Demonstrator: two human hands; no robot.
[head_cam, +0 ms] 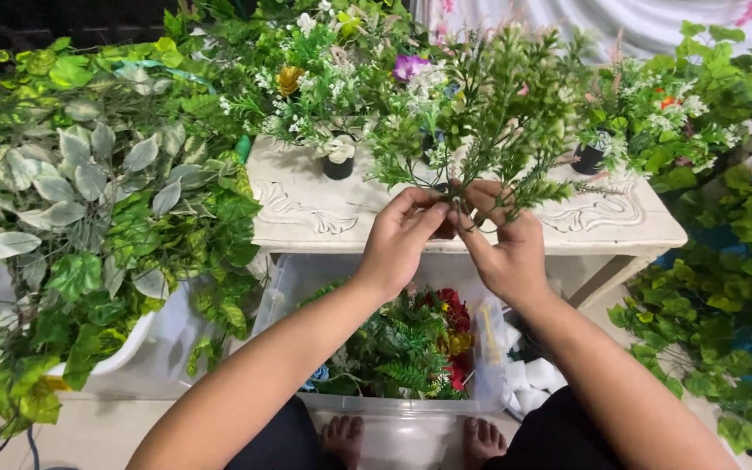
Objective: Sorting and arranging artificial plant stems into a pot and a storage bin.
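Both my hands meet above the front edge of a carved white table (324, 218). My left hand (400, 239) and my right hand (505, 244) pinch the stems of a bushy bunch of artificial green sprigs (489, 113), which fans upward and hides part of the table behind it. Small black pots with white and coloured artificial flowers stand on the table: one (338, 165) to the left of the bunch, another (588, 158) to its right.
A clear plastic bin (393, 413) of fern leaves and red flowers sits under my arms, my bare feet beneath it. A large heap of leafy garlands (89, 200) fills the left. More ivy (733, 313) lies on the right. White foam pieces (528, 379) sit beside the bin.
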